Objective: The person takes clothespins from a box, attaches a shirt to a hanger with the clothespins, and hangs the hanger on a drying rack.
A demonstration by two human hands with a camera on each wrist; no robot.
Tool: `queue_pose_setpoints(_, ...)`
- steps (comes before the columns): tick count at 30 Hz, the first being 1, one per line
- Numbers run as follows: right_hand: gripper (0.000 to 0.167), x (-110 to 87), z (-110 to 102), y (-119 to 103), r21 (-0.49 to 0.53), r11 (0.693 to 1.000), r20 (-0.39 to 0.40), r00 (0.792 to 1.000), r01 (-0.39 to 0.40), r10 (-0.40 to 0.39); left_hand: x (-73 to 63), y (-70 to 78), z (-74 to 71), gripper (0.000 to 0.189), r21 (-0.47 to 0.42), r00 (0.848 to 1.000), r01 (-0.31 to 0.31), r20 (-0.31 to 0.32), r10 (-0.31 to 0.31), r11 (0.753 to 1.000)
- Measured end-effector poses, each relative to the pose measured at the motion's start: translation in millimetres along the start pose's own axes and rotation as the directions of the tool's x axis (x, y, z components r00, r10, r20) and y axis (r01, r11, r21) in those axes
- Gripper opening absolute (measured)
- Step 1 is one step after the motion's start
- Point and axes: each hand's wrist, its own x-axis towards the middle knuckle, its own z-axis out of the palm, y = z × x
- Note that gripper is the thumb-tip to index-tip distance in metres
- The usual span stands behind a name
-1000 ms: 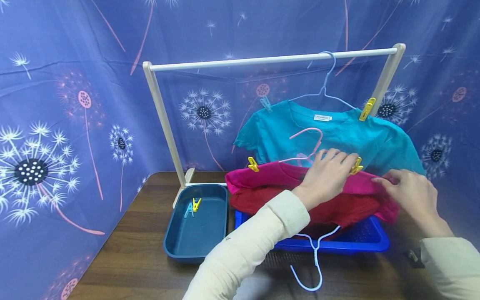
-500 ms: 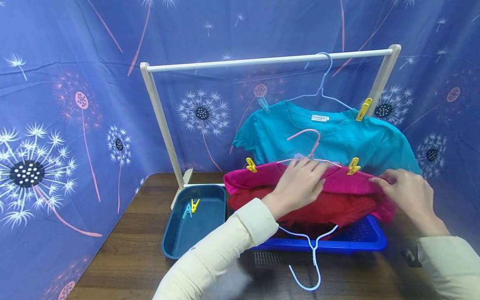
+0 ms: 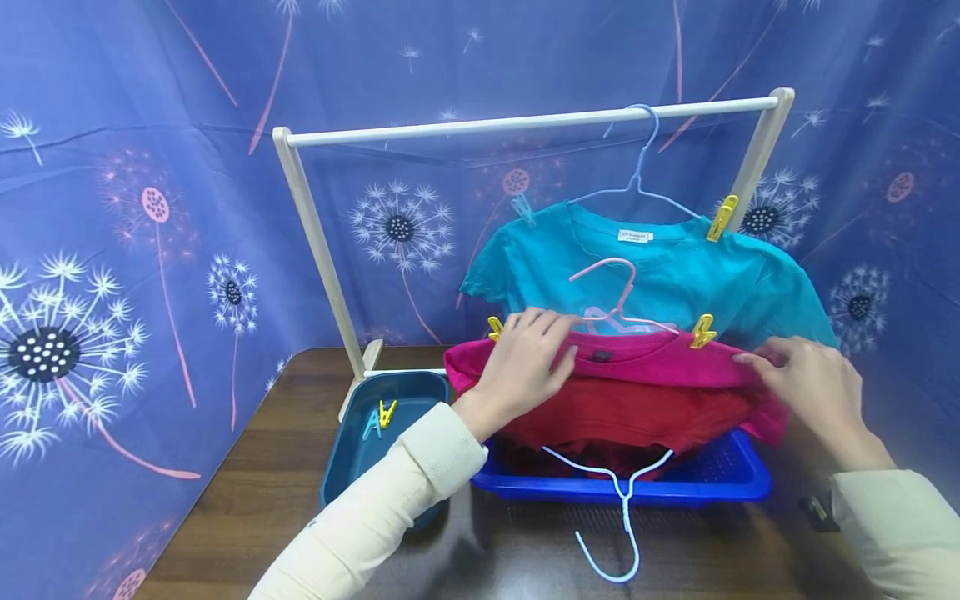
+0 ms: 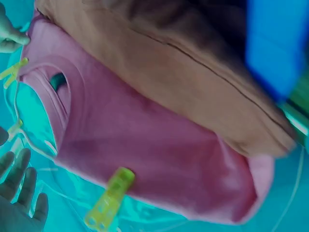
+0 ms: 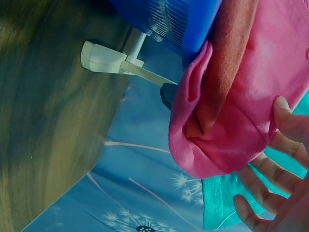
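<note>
left hand (image 3: pixel 521 358): fingers apart, at the left shoulder of the pink shirt (image 3: pixel 663 360). right hand (image 3: pixel 817 387): clamped, thumb and fingers, on its right shoulder. shirt on pink hanger (image 3: pixel 621 310), yellow clip (image 3: pixel 702 332) right of collar, red cloth (image 3: pixel 615 412) below. near: blue basket (image 3: pixel 697 493), white hanger (image 3: pixel 626 504). left: tray (image 3: pixel 420 400) on tabletop (image 3: pixel 262 483). far: teal shirt (image 3: pixel 712 275) hanging from rack (image 3: pixel 480 127).

The left hand (image 3: pixel 525 358) has been moved across the pink shirt (image 3: pixel 652 362), from the right-hand yellow clip (image 3: pixel 702 332) to the left-hand yellow clip (image 3: pixel 495 327), now partly covered; whether contact is made cannot be told. The neckline label (image 3: pixel 602 356) has been exposed, and more of the tray (image 3: pixel 408 392) is hidden by the sleeve (image 3: pixel 375 508).
</note>
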Motion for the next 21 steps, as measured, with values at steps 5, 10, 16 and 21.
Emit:
queue_pose_setpoints(5, 0.025, 1.3, 0, -2, -0.001, 1.000, -0.026, 1.000, 0.017, -0.017, -8.3, -17.8, -10.7, 0.030, -0.002, 0.998, 0.056, -0.030, -0.057, 0.998)
queue_pose_setpoints(10, 0.026, 0.4, 1, -1, 0.003, 1.000, -0.036, 0.999, 0.022, -0.022, -16.6, -36.1, -19.3, 0.030, 0.012, 0.992, 0.113, -0.064, -0.112, 0.994)
queue_pose_setpoints(16, 0.027, -0.9, 1, -1, 0.000, 1.000, -0.039, 0.999, 0.021, -0.021, -31.9, -58.2, -25.4, 0.028, -0.015, 0.975, 0.210, -0.070, -0.211, 0.978)
queue_pose_setpoints(21, 0.027, -1.1, 1, -1, 0.003, 1.000, -0.045, 0.999, 0.019, -0.019, -44.9, -72.8, -22.7, 0.029, -0.016, 0.952, 0.306, -0.003, -0.307, 0.952)
